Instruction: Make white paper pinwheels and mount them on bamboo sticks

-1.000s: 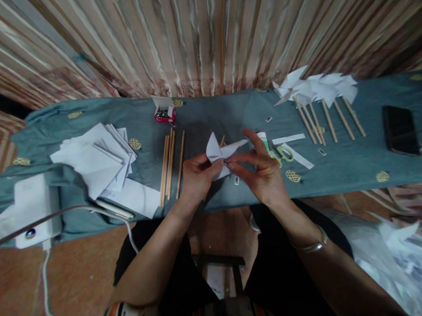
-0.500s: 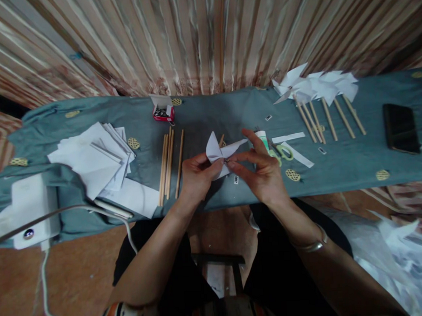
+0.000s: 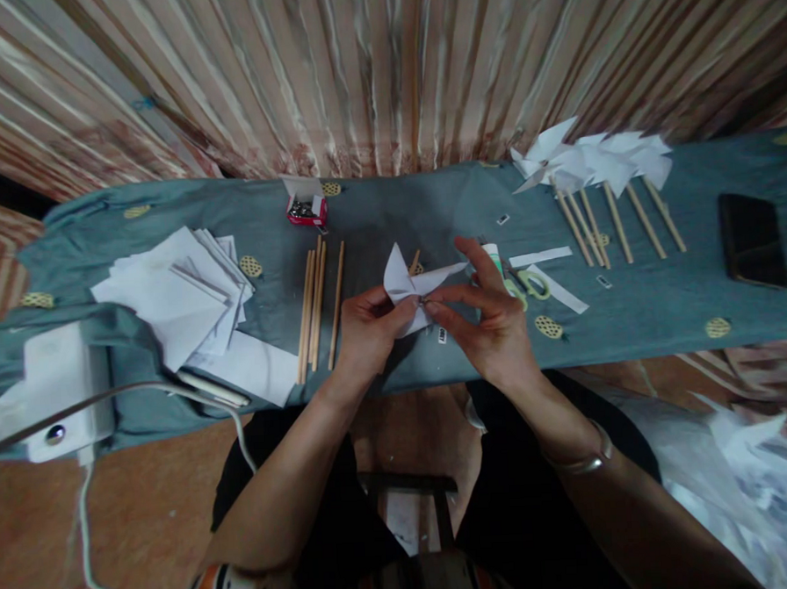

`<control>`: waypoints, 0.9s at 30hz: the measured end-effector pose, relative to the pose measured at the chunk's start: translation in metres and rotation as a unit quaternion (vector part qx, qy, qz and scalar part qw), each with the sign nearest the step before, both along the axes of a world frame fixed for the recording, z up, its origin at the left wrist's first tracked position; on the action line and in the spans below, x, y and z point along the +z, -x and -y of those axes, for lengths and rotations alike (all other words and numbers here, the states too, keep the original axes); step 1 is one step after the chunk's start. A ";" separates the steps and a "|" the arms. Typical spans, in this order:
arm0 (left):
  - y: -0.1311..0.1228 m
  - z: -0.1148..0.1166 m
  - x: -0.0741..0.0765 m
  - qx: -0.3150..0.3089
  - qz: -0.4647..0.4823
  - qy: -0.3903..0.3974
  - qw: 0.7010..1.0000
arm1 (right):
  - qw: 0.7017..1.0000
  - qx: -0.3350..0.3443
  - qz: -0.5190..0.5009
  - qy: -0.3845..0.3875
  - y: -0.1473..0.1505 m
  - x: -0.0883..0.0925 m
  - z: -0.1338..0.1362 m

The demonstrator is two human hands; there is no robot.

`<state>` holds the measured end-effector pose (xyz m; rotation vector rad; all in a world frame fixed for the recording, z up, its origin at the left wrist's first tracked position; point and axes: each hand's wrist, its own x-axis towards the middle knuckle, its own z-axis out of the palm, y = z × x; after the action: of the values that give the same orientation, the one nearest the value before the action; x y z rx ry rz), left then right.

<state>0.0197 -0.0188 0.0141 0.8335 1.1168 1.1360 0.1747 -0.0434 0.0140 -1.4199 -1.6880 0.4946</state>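
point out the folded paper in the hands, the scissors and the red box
Folded paper [image 3: 427,283]: head view, right flap
Scissors [image 3: 522,278]: head view, green handle
Red box [image 3: 308,219]: head view, front wall

From above the near side of the long, grey-green, cloth-covered table [image 3: 389,209], the head camera faces forward and down, close by.

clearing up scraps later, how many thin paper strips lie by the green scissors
2: one strip just beyond the green scissors, another strip slanting off to their right; more could be hidden under the right hand.
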 end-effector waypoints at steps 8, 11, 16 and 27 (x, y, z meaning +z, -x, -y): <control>0.001 0.001 0.000 -0.007 0.002 0.003 1.000 | 1.000 0.004 -0.014 0.002 0.000 0.001 0.000; 0.000 0.001 -0.001 -0.006 0.014 -0.003 1.000 | 1.000 -0.002 -0.028 0.005 0.002 0.001 0.000; 0.000 0.002 -0.004 0.004 0.015 -0.001 1.000 | 0.998 -0.011 -0.059 0.008 0.006 0.000 0.001; 0.000 0.001 -0.007 0.009 0.033 -0.001 0.999 | 0.999 0.000 -0.039 0.003 0.005 0.001 0.001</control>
<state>0.0197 -0.0202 0.0071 0.7840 1.0705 1.1720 0.1697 -0.0442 0.0150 -1.3871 -1.6249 0.5494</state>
